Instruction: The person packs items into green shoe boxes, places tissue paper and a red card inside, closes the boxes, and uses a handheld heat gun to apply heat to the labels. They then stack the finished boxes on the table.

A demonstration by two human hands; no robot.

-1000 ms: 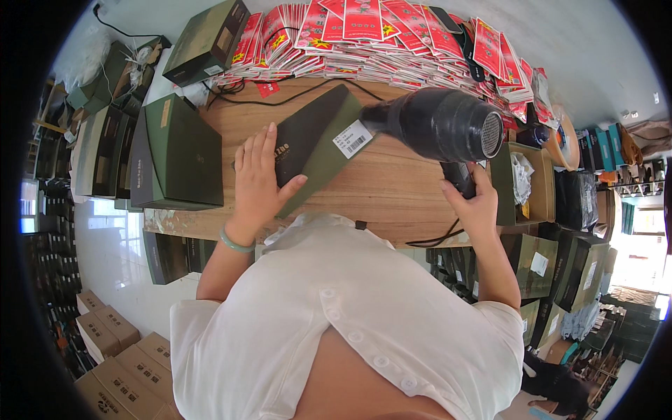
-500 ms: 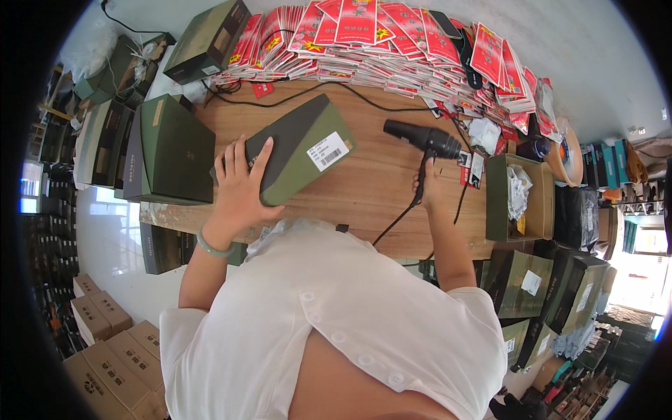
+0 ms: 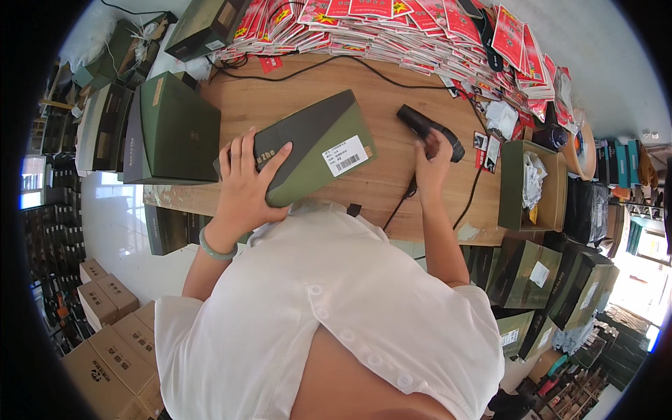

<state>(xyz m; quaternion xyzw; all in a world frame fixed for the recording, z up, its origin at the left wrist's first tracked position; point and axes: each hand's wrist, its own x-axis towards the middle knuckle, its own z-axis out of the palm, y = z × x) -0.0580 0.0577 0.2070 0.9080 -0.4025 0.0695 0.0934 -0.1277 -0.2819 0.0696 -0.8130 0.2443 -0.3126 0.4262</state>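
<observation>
A green and dark grey shoebox (image 3: 323, 140) with a white barcode label rests tilted on the wooden table in front of me. My left hand (image 3: 248, 171) holds its left end, fingers spread over the dark side and thumb along the near edge. To the right is a black hair dryer (image 3: 446, 142), its nozzle pointing to the far left, toward the box's far side. My right hand (image 3: 434, 164) is closed round the dryer where handle and body meet. The hand hides most of the handle, and a cord runs from below it toward me.
Stacks of red printed packets (image 3: 392, 35) line the table's back edge, with a black cable (image 3: 315, 87) before them. A larger green box (image 3: 175, 129) stands at left. At right an open box (image 3: 535, 189) holds crumpled white paper, above more stacked boxes (image 3: 525, 273).
My right hand has moved up from the dryer's handle toward its body, and the dryer has turned to a steeper slant. The shoebox has shifted slightly right under my left hand.
</observation>
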